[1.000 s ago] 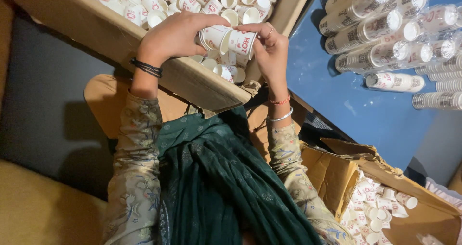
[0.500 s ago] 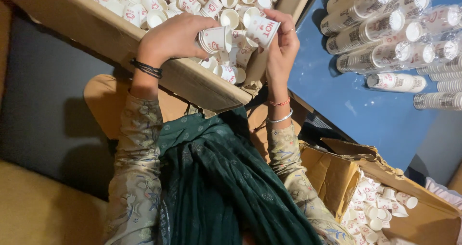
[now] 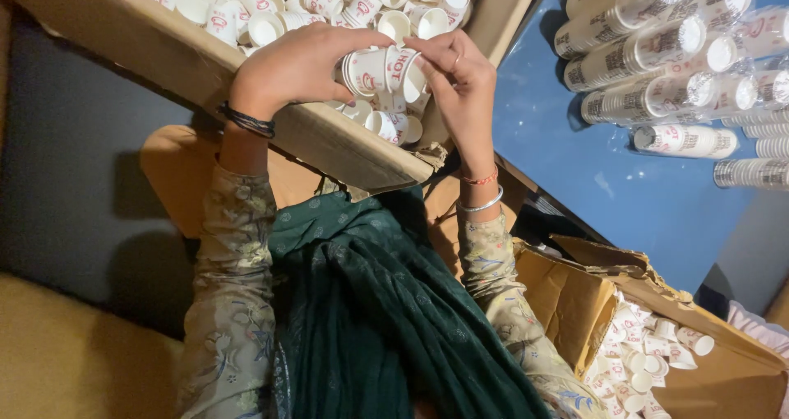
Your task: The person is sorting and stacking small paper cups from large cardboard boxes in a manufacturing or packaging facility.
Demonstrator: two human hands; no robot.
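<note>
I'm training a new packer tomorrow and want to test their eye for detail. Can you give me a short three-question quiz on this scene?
1. True or false: both hands grip paper cups above the cardboard box.
2. What colour is the surface under the wrapped cup stacks?
3. Which wrist wears dark bangles? A) left B) right

Key:
1. True: the left hand and the right hand hold small white cups.
2. Blue.
3. A
</note>
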